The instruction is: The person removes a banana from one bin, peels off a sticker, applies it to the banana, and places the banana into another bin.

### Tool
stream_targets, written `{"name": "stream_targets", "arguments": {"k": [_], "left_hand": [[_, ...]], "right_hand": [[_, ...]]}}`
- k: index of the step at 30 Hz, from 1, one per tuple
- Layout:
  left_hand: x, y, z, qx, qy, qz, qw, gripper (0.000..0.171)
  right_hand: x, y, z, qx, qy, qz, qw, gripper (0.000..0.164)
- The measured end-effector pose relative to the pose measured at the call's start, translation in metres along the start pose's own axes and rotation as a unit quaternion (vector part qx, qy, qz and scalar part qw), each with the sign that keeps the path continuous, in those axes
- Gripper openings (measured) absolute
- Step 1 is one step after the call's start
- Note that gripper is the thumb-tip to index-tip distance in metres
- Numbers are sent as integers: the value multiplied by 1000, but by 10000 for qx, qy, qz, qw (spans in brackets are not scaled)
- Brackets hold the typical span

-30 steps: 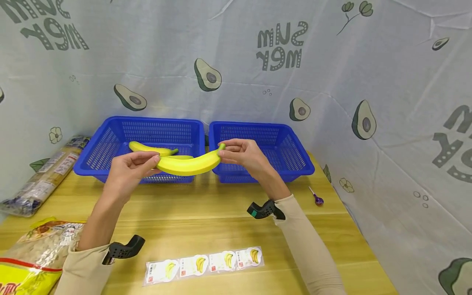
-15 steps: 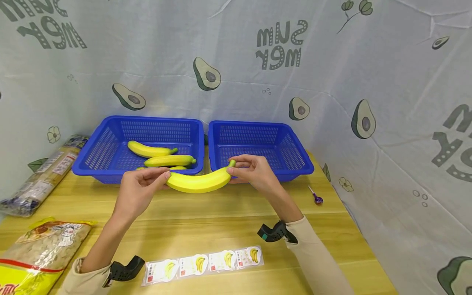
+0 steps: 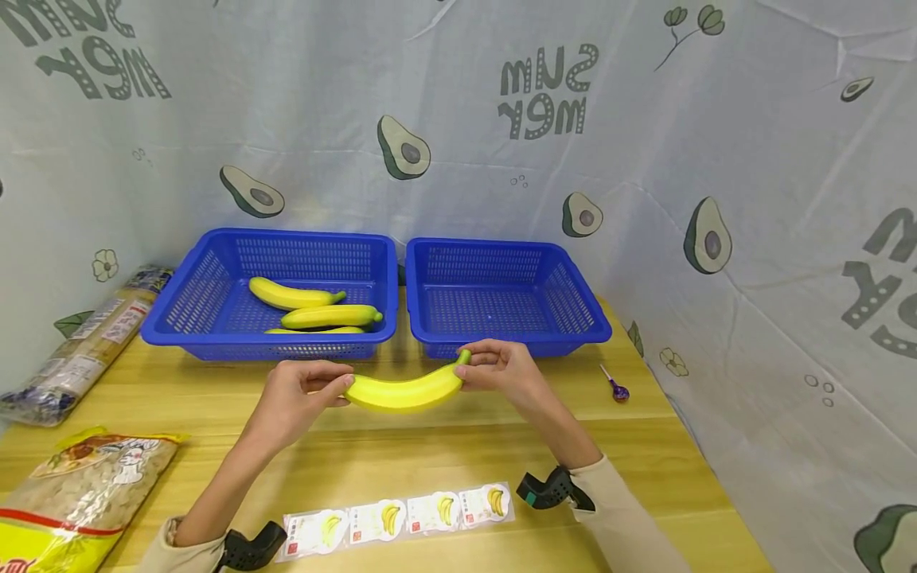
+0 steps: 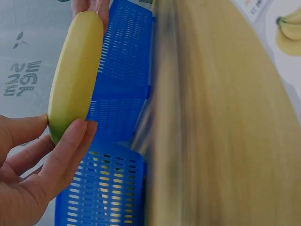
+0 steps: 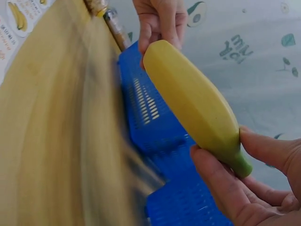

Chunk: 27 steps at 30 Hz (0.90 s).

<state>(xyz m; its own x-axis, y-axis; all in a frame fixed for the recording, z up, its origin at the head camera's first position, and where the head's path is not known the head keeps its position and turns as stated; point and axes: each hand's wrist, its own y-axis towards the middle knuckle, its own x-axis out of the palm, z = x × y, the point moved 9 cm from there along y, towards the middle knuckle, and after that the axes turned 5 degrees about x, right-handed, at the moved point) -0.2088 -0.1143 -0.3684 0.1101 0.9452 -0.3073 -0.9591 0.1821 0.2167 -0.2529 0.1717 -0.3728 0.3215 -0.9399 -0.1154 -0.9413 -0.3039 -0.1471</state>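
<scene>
A yellow banana (image 3: 404, 395) is held level above the table by both hands, in front of the two baskets. My left hand (image 3: 297, 398) pinches its blunt end between thumb and fingers. At the green stem end, my right hand (image 3: 507, 372) pinches it the same way. The wrist views show the banana (image 4: 77, 70) (image 5: 190, 96) spanning from one hand to the other. Behind, the left blue basket (image 3: 279, 348) holds several yellow bananas (image 3: 331, 316). Beside it stands the right blue basket (image 3: 494, 348), with nothing seen inside.
A strip of banana-picture stickers (image 3: 376, 521) lies on the wooden table (image 3: 430, 454) near the front. To the left are a bag of pale food pieces (image 3: 93, 485) and a long wrapped pack (image 3: 100, 342). A lollipop (image 3: 618, 390) lies at the right. A printed curtain (image 3: 308, 95) hangs behind.
Both hands have drawn the banana back from over the left basket toward the front and slightly right, lowering it in view. More bananas in that basket show now.
</scene>
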Motion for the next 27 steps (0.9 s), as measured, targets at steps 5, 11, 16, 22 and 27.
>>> {"name": "stream_targets", "arguments": {"k": [5,11,16,22,27], "left_hand": [[9,1,-16,-392,368,-294,9981,24],[16,7,-29,-614,556,-447,9956,23],[20,12,-36,-739,621,-471,9942,22],[25,15,-43,-817,611,-498,9935,20],[27,18,-49,-901,696,-568,9919,19]], "right_hand": [[1,3,19,164,-4,-5,9999,47],[4,9,38,340,-59,-106,9993,46],[2,16,52,559,-11,-41,9984,46],[0,24,65,794,-48,127,9968,45],[-1,27,68,812,-107,119,9966,45]]}}
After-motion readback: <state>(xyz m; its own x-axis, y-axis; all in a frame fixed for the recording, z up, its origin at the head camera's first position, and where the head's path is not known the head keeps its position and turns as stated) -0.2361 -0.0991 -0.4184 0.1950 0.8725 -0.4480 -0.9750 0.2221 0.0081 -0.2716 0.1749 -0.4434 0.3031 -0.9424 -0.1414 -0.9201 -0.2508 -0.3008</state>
